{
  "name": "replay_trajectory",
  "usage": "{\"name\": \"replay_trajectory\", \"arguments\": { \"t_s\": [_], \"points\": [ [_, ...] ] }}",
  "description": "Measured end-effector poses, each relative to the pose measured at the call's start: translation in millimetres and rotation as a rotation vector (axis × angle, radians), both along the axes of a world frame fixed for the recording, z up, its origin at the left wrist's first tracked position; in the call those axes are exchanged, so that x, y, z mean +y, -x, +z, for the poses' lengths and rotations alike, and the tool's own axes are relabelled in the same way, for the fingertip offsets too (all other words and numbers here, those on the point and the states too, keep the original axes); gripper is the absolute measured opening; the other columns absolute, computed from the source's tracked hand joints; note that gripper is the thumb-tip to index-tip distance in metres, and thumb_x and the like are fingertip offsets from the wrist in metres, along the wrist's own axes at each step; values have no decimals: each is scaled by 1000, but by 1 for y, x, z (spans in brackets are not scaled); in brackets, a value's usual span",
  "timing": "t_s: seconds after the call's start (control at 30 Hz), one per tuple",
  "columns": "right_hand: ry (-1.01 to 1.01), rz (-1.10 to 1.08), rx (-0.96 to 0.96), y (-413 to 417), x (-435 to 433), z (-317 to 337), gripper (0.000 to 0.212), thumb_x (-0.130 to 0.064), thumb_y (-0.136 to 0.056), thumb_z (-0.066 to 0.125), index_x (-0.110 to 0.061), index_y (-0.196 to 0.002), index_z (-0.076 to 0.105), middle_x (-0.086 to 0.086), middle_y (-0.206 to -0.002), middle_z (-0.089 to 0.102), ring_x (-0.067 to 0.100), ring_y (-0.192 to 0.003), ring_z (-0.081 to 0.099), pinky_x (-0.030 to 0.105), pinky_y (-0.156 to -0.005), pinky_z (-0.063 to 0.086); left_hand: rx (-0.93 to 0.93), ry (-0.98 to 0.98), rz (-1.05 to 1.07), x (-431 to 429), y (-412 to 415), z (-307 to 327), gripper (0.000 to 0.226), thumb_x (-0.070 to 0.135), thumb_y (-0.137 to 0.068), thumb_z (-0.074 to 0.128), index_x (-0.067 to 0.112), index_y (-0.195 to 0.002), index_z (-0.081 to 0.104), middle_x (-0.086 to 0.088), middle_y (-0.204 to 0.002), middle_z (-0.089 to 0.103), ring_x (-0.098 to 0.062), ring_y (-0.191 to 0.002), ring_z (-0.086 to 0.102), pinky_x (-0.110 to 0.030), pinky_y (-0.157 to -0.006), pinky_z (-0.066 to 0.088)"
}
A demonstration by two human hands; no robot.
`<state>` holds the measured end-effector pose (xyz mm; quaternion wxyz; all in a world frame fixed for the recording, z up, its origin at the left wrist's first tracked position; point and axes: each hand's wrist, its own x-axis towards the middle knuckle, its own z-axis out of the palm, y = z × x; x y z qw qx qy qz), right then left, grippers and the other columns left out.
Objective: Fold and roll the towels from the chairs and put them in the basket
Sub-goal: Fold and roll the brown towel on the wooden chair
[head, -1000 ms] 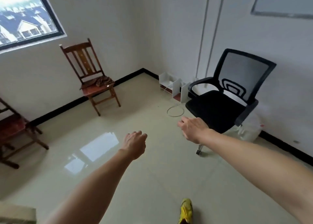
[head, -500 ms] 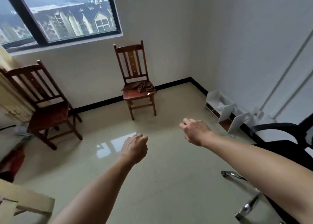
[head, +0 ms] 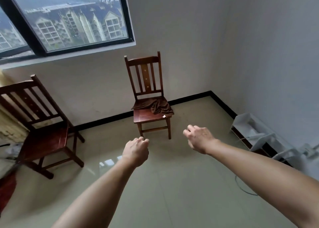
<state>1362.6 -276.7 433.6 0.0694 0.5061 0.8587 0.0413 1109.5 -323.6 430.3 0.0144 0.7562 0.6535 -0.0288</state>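
**A:** Presently, where is the item?
**B:** The brown towel lies crumpled on the seat of the far wooden chair, its right part spilling over the seat's edge. Judged soft, light and limp; best pinched at the overhang.
**A:** Hands?
**B:** Left hand curled in an empty fist; right hand loosely bent, empty. Both are well short of it.
**A:** Change?
**B:** That chair now sits central and closer in view; the black office chair has left the right edge.
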Motion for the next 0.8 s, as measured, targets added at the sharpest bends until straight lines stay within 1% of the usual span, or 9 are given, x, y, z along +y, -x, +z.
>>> {"name": "replay_trajectory", "arguments": {
  "t_s": [0.13,0.27,0.33,0.43,0.53,0.67,0.8],
  "points": [
    [13,-7,-12,12,79,-6,23,-17,-92,44,-12,-113,51,8,-112,50,26,-99,56,34,-68,41,0,7,-11,77,12,-1,18,22,-92,41,15,-102,55,-5,-108,57,-26,-103,55,-34,-79,41],
    [61,-8,-30,29,174,-26,25,-18,-93,46,-12,-116,50,8,-114,50,26,-102,55,33,-69,38,-14,55,8,161,29,-24,18,22,-92,43,14,-103,53,-5,-108,57,-27,-104,55,-34,-77,40],
    [69,3,-13,40,235,-43,26,-19,-93,47,-13,-118,50,7,-116,50,26,-104,55,33,-69,37,-23,86,38,213,40,-41,17,21,-91,42,14,-103,53,-6,-107,57,-27,-103,55,-34,-77,41],
    [109,4,9,55,316,-60,29,-20,-93,47,-13,-121,48,8,-118,49,26,-106,54,33,-73,40,-59,131,117,280,52,-56,18,22,-92,41,15,-103,53,-5,-106,56,-27,-104,55,-35,-79,42],
    [133,31,-14,68,385,-69,28,-20,-93,47,-13,-120,48,8,-118,49,26,-107,54,33,-72,39,-84,167,166,331,63,-60,20,26,-94,41,16,-106,53,-4,-108,56,-26,-107,55,-34,-81,43],
    [176,80,-41,101,484,-73,27,-22,-94,48,-13,-119,48,7,-116,50,26,-107,54,35,-74,42,-171,210,274,408,89,-67,22,29,-94,44,19,-111,55,-1,-112,56,-23,-110,54,-33,-83,43],
    [210,133,-45,139,554,-94,27,-21,-92,47,-13,-118,49,6,-115,51,26,-104,54,35,-68,39,-166,298,342,463,123,-92,27,31,-93,44,19,-116,53,-2,-113,56,-24,-110,55,-35,-82,45]
  ]
}}
